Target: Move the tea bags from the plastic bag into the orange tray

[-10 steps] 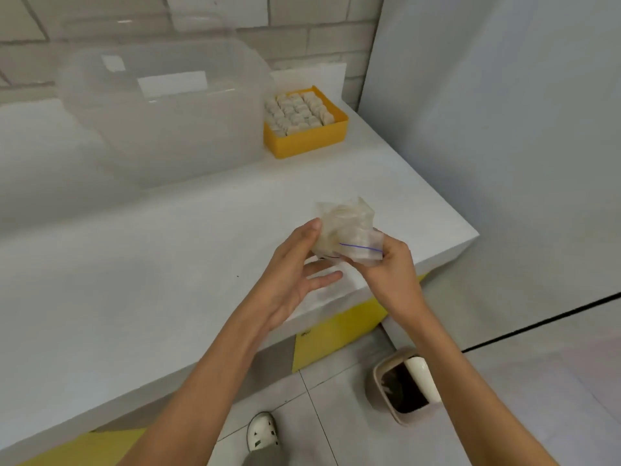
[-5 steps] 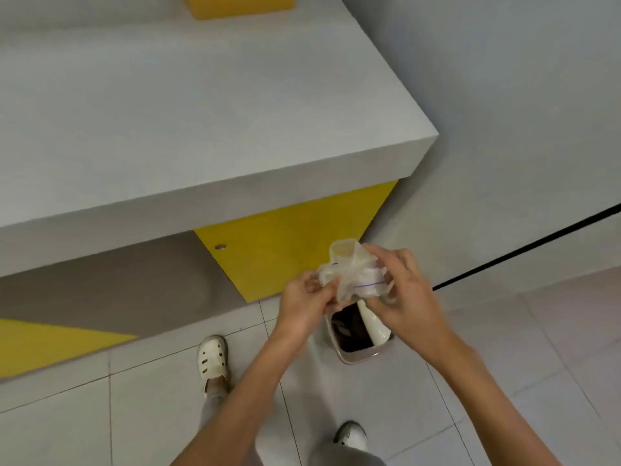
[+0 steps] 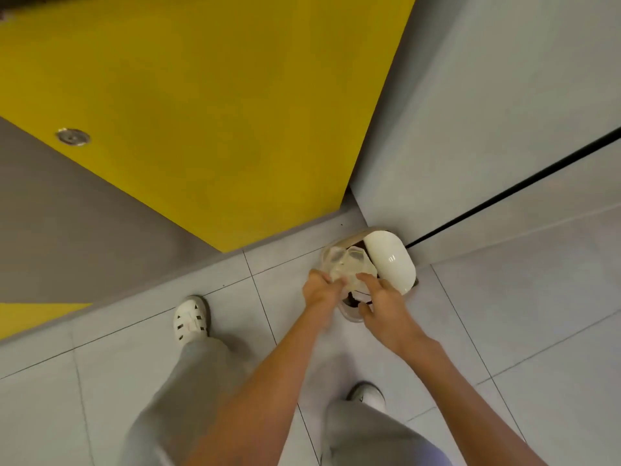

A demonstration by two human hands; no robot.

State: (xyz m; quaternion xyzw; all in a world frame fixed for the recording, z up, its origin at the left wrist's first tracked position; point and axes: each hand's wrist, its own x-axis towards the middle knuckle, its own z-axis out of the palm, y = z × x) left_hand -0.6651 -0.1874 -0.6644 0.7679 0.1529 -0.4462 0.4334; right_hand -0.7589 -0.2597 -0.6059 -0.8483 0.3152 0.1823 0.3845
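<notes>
Left hand (image 3: 321, 291) tight around crumpled plastic bag (image 3: 349, 268) — right hand (image 3: 381, 306) straight-fingered, over bin (image 3: 391, 264)

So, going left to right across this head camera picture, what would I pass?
A round metal fitting on the yellow panel → white left shoe → left hand → crumpled plastic bag → white bin lid.

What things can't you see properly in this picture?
Orange tray: out of the head view; the camera looks down at the floor.
Inside the plastic bag: crumpled and blurred, so leftover tea bags cannot be told.
Inside the trash bin: covered by the bag and its white lid.
Right hand: blur hides whether it grips the bag; the left hand does.
</notes>
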